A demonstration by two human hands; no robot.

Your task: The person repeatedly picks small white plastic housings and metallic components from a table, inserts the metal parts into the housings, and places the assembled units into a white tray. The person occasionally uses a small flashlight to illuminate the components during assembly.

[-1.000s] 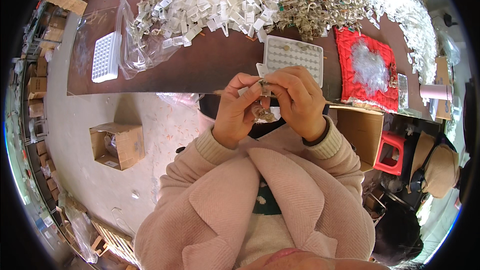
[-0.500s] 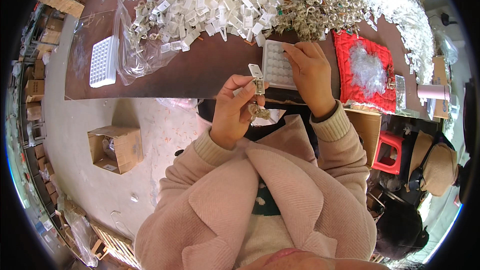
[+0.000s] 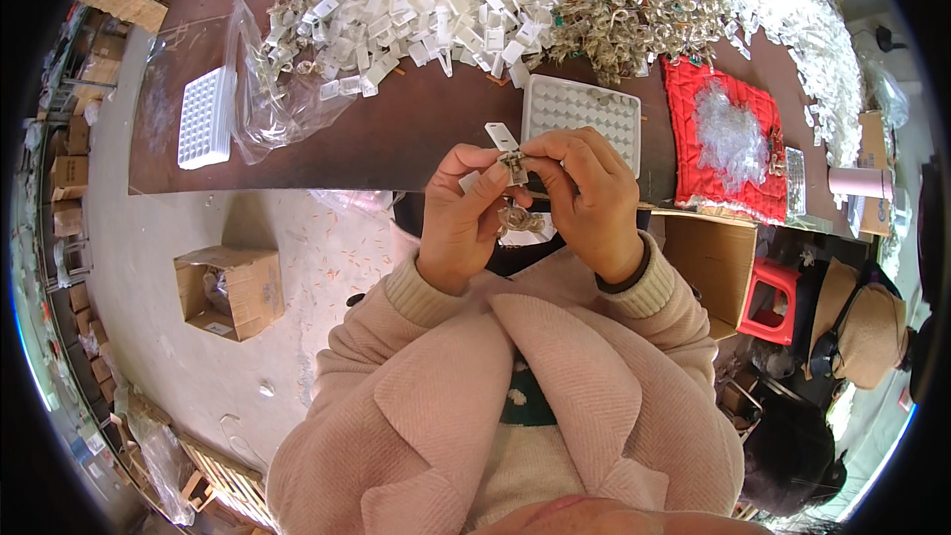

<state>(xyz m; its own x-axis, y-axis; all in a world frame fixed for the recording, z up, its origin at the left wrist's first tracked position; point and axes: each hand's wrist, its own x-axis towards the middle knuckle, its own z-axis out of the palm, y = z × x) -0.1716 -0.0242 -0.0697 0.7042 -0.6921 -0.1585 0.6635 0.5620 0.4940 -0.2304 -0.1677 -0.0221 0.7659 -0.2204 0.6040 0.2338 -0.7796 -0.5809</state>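
Note:
Between the thumb and fingers of my left hand is a small white plastic case, its lid flipped up and metal parts in its body. A loop of thin pale wire hangs beneath the case, by the left fingers. My right hand is closed in a pinch at the case's right side; its fingertips hide whatever they hold, if anything. Just beyond both hands, on the dark table, lies a white tray with rows of round pockets.
White plastic cases are heaped at the back, beside tangled wired parts. A red quilted pad carries clear plastic bits. Stacked white trays stand at left. A cardboard box and a red stool are below table level.
My right hand has left the pocketed tray and come down and left to the case in my left hand. The tray shows more fully. My left hand has stayed nearly in place.

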